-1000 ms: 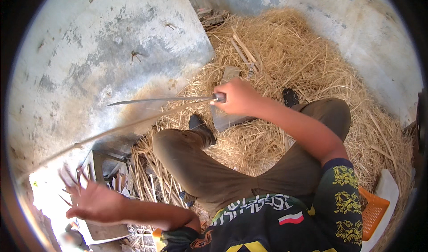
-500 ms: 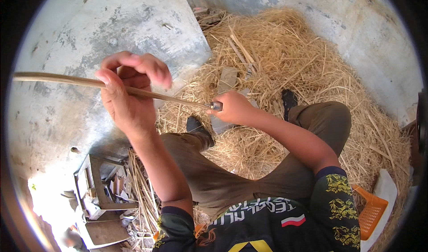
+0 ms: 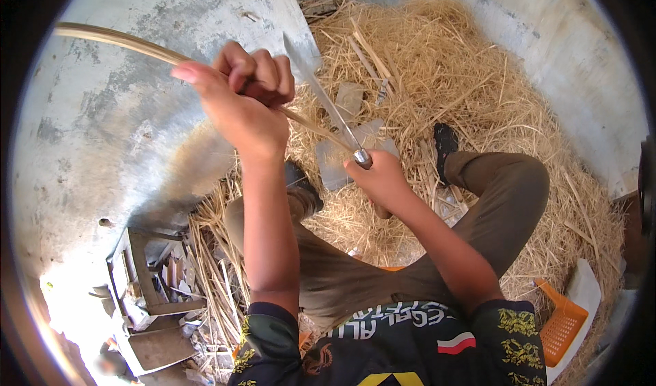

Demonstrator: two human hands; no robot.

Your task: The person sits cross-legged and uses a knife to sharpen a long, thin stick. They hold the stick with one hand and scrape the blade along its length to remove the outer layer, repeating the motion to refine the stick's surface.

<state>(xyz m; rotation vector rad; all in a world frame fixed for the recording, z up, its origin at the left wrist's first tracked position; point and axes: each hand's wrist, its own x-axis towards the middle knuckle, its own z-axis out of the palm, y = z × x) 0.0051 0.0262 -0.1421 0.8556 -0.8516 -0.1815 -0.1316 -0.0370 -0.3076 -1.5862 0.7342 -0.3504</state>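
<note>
My left hand (image 3: 246, 113) is closed around a long thin wooden strip (image 3: 123, 39), likely bamboo. One end of the strip reaches the upper left, bowing gently. Its other part slopes down to the base of the blade of a knife (image 3: 321, 92), near my right hand. With fingers wrapped round the knife's handle, my right hand (image 3: 383, 181) holds the blade pointing up and left. Whether the right fingers also touch the strip is hard to see.
Pale shavings (image 3: 451, 65) cover the floor around my legs. Flat grey slabs (image 3: 331, 171) lie between my feet. At the lower left stand a wooden frame (image 3: 174, 309) with scraps and a bundle of strips (image 3: 212, 263). An orange plastic basket (image 3: 564, 328) sits at right.
My left hand has risen rightward and curled round the strip. My right hand has moved slightly right and down, and the knife's blade now shows, pointing up.
</note>
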